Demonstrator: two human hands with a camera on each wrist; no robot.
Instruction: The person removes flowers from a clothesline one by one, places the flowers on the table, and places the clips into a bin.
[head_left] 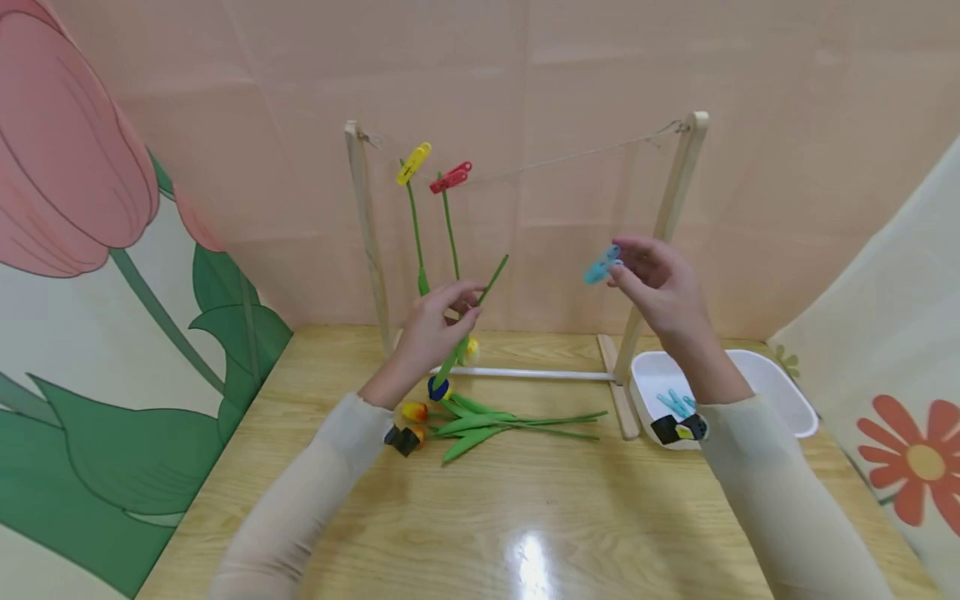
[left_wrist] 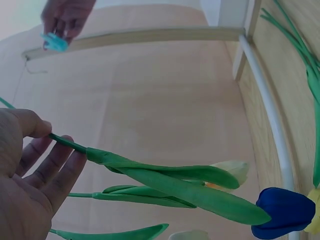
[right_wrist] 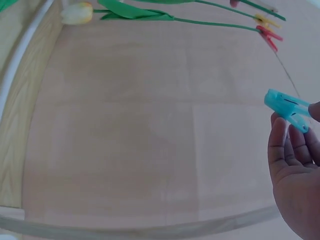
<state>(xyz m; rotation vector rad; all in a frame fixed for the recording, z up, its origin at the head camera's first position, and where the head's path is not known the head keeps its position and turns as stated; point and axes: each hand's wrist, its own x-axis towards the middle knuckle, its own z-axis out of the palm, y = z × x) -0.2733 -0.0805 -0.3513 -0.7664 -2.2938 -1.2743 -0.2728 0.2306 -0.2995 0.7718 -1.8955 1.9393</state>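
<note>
My left hand (head_left: 442,321) pinches the green stem of a blue tulip (left_wrist: 287,212) between thumb and fingers. The flower points down and the bare stem end sticks up past my fingers. Farther right, at about the same height, my right hand (head_left: 663,287) holds a light blue clothespin (right_wrist: 287,107) by its handles. A string (head_left: 570,156) runs between two wooden posts above. On its left part, a yellow clothespin (head_left: 414,163) and a red clothespin (head_left: 450,177) each hold a tulip stem, flower downward. One of these hanging flowers is pale yellow (head_left: 471,352).
Several tulips (head_left: 510,423) lie on the wooden table, orange-yellow heads to the left. A white basin (head_left: 780,392) with several blue clothespins (head_left: 677,403) stands at the right. The rack's right post (head_left: 681,179) rises beside it, and a white bar (head_left: 540,374) joins the posts low down.
</note>
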